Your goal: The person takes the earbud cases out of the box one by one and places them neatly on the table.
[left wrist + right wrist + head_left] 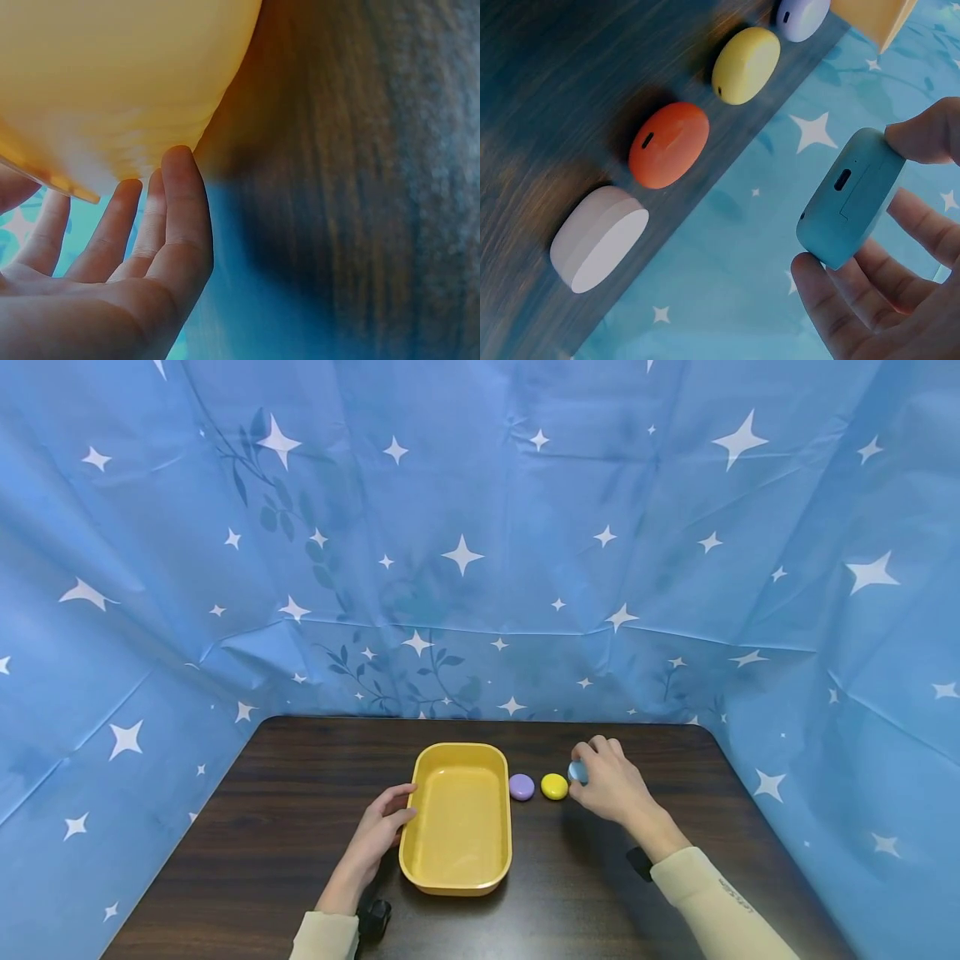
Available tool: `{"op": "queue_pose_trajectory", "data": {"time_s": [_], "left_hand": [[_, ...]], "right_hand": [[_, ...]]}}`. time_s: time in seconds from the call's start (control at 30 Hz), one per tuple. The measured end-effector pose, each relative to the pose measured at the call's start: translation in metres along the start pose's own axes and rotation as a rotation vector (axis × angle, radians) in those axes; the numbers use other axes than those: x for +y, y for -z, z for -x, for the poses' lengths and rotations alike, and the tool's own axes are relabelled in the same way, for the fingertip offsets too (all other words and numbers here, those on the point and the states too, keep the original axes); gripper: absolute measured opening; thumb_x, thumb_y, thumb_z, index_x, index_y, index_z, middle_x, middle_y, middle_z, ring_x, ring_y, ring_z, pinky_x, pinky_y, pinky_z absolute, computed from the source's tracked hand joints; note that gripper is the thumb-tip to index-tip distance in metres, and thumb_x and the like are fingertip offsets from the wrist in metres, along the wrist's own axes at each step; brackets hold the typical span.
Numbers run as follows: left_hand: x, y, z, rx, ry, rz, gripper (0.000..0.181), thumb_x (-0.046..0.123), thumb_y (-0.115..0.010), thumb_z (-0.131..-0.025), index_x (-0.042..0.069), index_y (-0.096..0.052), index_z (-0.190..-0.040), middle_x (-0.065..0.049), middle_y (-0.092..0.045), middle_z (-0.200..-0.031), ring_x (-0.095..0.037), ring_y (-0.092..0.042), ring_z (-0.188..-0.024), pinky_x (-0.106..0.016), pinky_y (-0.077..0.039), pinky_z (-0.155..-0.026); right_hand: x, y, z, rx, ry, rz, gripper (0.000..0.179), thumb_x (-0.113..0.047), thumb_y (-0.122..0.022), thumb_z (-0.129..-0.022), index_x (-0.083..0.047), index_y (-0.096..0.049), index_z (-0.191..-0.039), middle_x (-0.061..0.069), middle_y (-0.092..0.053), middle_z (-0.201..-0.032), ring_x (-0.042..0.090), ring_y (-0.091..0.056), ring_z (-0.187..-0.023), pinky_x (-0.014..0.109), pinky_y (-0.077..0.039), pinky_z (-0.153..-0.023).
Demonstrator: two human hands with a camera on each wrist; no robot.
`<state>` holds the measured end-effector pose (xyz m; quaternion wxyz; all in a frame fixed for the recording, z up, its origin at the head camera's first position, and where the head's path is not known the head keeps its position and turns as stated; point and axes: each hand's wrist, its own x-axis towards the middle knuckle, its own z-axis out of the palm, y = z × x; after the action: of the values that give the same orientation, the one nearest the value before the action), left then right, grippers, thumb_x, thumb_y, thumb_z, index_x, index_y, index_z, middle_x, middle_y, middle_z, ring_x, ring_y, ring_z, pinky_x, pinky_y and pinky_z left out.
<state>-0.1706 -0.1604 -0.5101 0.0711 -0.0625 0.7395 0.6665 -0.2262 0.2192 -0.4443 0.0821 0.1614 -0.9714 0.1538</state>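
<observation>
My left hand [377,829] holds the left side of a yellow tray [416,852], thumb at the rim and fingertips against the outer wall [127,142]. With the thumb and fingers of my right hand [611,783] I grip a blue, rounded case [847,199] by its edges. A small port slot shows on its side, and it is held over the table in the right wrist view. Near it on the table lie a yellow case [554,787] and a purple one [521,787], the purple close beside the tray.
An orange case [669,145] and a white case [600,238] continue the row in the right wrist view; the right hand hides them in the head view. A dark wooden table [300,793] carries everything. Blue star-patterned cloth [480,593] hangs behind and at both sides.
</observation>
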Motion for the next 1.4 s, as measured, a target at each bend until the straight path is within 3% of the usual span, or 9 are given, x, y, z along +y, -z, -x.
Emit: {"op": "queue_pose_trajectory", "data": {"time_s": [0.5,1.4], "left_hand": [[0.001,0.001,0.000,-0.012,-0.014,0.023,0.043,0.011,-0.057,-0.102,0.008,-0.052,-0.145,-0.020,-0.056,-0.139,-0.035,-0.063,-0.115,-0.047,-0.056,-0.086],[0.001,0.004,0.002,0.006,-0.005,0.005,0.042,0.011,-0.057,-0.102,0.008,-0.053,-0.144,-0.020,-0.057,-0.138,-0.032,-0.063,-0.113,-0.047,-0.056,-0.086]], "right_hand": [[0.023,0.005,0.003,-0.003,-0.030,-0.003,0.032,-0.020,-0.076,-0.083,-0.009,-0.064,-0.111,0.014,-0.054,-0.112,0.033,-0.044,-0.099,0.043,-0.048,-0.063],[0.051,0.014,0.012,0.015,-0.061,0.031,0.033,-0.018,-0.073,-0.082,-0.006,-0.063,-0.111,0.019,-0.054,-0.114,0.036,-0.043,-0.100,0.044,-0.047,-0.063]]}}
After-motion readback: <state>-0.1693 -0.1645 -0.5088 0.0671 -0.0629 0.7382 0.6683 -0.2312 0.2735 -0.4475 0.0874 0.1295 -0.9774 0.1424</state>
